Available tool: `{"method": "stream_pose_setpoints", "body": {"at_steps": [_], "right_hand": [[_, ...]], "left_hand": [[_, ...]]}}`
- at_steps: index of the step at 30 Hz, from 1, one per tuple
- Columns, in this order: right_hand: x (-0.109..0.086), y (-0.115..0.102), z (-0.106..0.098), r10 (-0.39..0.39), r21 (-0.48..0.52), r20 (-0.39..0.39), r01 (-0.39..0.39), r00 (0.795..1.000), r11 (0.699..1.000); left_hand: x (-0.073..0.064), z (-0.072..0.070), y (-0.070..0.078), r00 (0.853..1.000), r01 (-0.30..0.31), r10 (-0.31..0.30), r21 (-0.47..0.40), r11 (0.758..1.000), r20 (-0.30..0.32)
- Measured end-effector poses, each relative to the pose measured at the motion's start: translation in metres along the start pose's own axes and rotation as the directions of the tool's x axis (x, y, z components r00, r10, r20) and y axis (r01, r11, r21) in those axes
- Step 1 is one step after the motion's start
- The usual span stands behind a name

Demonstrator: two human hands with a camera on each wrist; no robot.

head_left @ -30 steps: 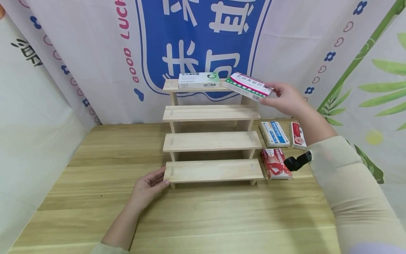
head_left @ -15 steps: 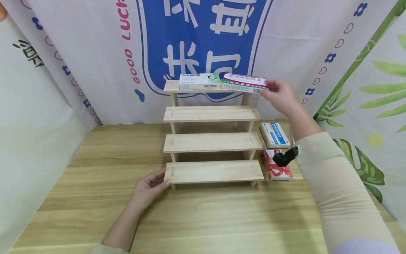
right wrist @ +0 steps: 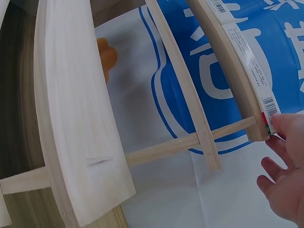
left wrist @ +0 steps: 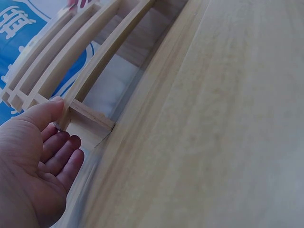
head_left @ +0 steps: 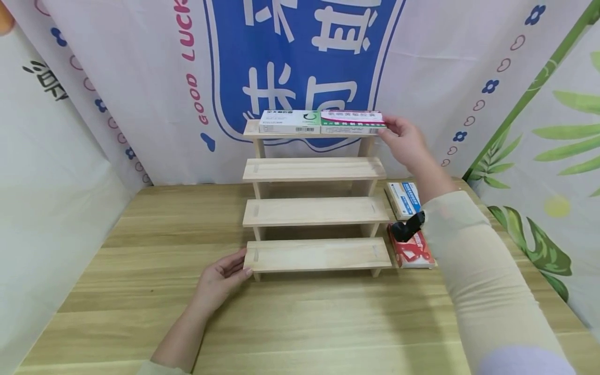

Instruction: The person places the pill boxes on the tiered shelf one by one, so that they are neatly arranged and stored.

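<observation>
Atop the rack [head_left: 315, 211], only head view shows pink-striped box's [head_left: 352, 121] top.

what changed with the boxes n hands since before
The pink-and-white box, earlier at an angle, straightened and moved left on the top shelf, beside the white-and-green box, which shifted slightly left. The right hand moved left too, still holding its box's right end. Unchanged: the left hand gripping the lowest shelf's left end.

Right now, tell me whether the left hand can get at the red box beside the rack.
Probably not: the left hand grips the left end of the bottom shelf, and the red box lies past the right end of the rack, leaving that shelf between.
</observation>
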State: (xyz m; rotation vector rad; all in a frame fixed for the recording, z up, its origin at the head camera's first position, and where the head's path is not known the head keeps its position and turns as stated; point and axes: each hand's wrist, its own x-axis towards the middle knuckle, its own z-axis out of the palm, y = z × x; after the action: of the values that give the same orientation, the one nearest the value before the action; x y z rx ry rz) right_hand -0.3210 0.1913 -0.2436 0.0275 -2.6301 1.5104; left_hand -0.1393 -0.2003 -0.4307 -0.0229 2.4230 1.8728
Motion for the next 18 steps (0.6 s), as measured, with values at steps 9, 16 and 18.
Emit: {"method": "stream_pose_setpoints", "body": {"at_steps": [9,16,18], "right_hand": [[0.003,-0.004,0.010,-0.004,0.021,0.014,0.003,1.000,1.000],[0.003,-0.006,0.013,-0.029,0.045,0.002,0.029,1.000,0.999],[0.002,-0.007,0.014,-0.040,0.048,0.002,0.040,0.999,0.998]], "left_hand": [[0.000,0.001,-0.001,1.000,0.000,0.000,-0.009,1.000,-0.003],[0.000,0.001,-0.001,1.000,0.001,-0.001,-0.005,1.000,-0.005],[0.000,0.001,-0.001,1.000,-0.001,0.001,-0.002,1.000,-0.006]]}}
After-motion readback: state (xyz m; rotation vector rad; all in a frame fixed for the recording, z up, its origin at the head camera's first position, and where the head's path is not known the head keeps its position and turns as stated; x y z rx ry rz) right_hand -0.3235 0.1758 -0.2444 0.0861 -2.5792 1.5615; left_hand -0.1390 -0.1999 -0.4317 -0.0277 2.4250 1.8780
